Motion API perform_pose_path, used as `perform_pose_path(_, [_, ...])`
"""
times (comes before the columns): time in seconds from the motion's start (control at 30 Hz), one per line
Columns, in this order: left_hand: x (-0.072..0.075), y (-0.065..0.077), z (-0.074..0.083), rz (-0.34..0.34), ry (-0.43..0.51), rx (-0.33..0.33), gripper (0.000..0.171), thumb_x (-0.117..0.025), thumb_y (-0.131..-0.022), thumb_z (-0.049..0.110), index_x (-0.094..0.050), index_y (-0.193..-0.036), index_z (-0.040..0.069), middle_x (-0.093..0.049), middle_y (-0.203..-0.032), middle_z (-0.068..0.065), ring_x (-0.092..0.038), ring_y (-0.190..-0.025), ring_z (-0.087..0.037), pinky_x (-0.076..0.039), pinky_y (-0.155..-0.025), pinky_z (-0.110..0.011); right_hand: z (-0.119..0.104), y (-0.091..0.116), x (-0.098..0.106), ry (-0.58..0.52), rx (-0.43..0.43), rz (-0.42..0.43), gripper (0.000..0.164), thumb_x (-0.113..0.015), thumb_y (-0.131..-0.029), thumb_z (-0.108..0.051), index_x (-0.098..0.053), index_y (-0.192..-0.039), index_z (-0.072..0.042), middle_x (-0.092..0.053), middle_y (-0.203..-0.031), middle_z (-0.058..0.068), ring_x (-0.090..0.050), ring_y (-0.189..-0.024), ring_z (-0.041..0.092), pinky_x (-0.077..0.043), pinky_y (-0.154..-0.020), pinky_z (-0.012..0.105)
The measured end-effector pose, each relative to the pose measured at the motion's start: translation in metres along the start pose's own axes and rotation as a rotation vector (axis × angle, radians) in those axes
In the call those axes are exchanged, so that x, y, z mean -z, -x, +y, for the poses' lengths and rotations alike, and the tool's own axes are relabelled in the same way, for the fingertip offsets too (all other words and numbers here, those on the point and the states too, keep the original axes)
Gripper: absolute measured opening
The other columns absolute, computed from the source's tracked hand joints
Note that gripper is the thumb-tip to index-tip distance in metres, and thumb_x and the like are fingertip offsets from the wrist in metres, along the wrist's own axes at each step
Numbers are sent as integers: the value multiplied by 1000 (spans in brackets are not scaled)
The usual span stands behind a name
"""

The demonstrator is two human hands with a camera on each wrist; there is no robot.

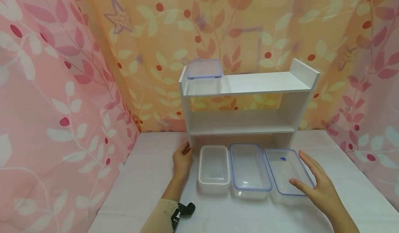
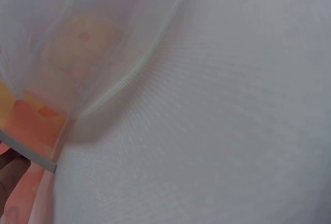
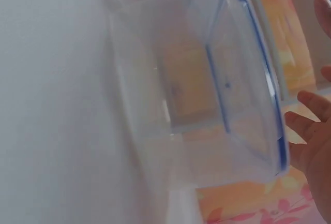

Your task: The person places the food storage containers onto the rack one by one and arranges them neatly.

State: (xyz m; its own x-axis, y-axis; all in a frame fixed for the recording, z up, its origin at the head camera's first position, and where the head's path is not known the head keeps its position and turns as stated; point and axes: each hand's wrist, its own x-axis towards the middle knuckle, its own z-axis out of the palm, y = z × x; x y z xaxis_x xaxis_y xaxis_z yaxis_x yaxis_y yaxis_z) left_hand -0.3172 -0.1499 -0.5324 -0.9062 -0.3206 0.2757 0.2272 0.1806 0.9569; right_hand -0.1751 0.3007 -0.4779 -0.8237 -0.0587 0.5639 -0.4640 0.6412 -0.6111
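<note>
My left hand point(image 1: 183, 161) is at the lower left side of a white two-tier shelf point(image 1: 243, 122), its fingers curled at the panel's edge; the left wrist view shows fingers point(image 2: 11, 175) against that panel. My right hand point(image 1: 321, 186) spreads its thumb and fingers over the right edge of a clear food container with a blue-rimmed lid point(image 1: 288, 177). In the right wrist view the fingertips are close to that lid's rim; contact is unclear. Left of it stand another blue-rimmed container point(image 1: 250, 167) and a white-lidded container point(image 1: 214, 165).
One more blue-lidded container point(image 1: 204, 77) sits on the left of the shelf's top board. The shelf stands at the back of a white-covered table point(image 1: 140, 177). Behind it hangs an orange patterned curtain point(image 1: 149, 53), with pink patterned cloth point(image 1: 62, 94) at the sides.
</note>
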Motion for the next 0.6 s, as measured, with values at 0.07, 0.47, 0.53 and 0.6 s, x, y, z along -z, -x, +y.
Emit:
perform_pose_path(0.07, [0, 0, -1, -1, 6, -7, 34, -77, -92, 16, -74, -126, 10, -74, -123, -10, -72, -109, -27, -58, -87, -30, 4, 1, -1, -4, 6, -6, 102, -91, -70, 0, -42, -157, -18, -38, -164, 3, -24, -146, -11, -13, -109, -1])
perform_pose_path(0.47, [-1, -1, 0, 5, 15, -7, 36, -77, -92, 13, -72, -127, 5, -73, -123, -12, -72, -110, -30, -58, -86, -28, 25, 9, -3, 6, -29, -68, 107, -93, -69, -5, -38, -160, -21, -32, -167, -2, -19, -145, -15, -10, -107, -2])
perform_pose_path(0.53, [-1, -1, -1, 1, 13, -7, 35, -77, -92, 14, -73, -127, 7, -73, -123, -11, -72, -110, -29, -58, -87, -29, 28, 11, -4, 9, -30, -75, 108, -94, -69, -6, -37, -160, -20, -31, -167, 0, -18, -145, -16, -10, -106, -2])
perform_pose_path(0.6, [0, -1, -1, -3, 15, -5, 34, -77, -92, 14, -74, -126, 9, -73, -123, -11, -72, -110, -28, -58, -87, -30, 30, 12, -5, 19, -32, -87, 107, -94, -70, -8, -37, -160, -20, -31, -167, 3, -16, -145, -16, -9, -106, -2])
